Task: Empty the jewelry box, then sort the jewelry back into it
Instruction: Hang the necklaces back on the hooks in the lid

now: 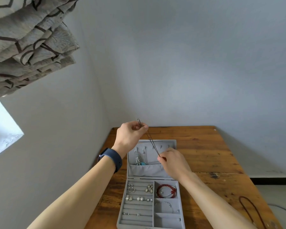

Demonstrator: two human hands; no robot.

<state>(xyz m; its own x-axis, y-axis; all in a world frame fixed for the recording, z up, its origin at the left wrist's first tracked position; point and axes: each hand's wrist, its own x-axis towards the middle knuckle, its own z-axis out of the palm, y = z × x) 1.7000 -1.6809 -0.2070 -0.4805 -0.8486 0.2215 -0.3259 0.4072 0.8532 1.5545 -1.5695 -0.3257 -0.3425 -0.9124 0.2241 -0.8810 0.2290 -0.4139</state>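
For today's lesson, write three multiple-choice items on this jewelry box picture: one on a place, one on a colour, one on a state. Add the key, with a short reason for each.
1. Where does the red bead bracelet lie?
A. In the right-hand compartment of the jewelry box tray, nearest the lid
B. Hanging from a hook in the lid
C. Around a wrist

2. What colour is the band on the left wrist?
A. White
B. Dark blue
C. Yellow

3. How is the thin cord held?
A. Dangling from one hand only
B. Pulled straight between the left hand and the right hand
C. Balled up in a fist

Key: A, as the bracelet sits in that compartment; B, as the band is plainly dark blue; B, as each hand pinches one end above the open lid.
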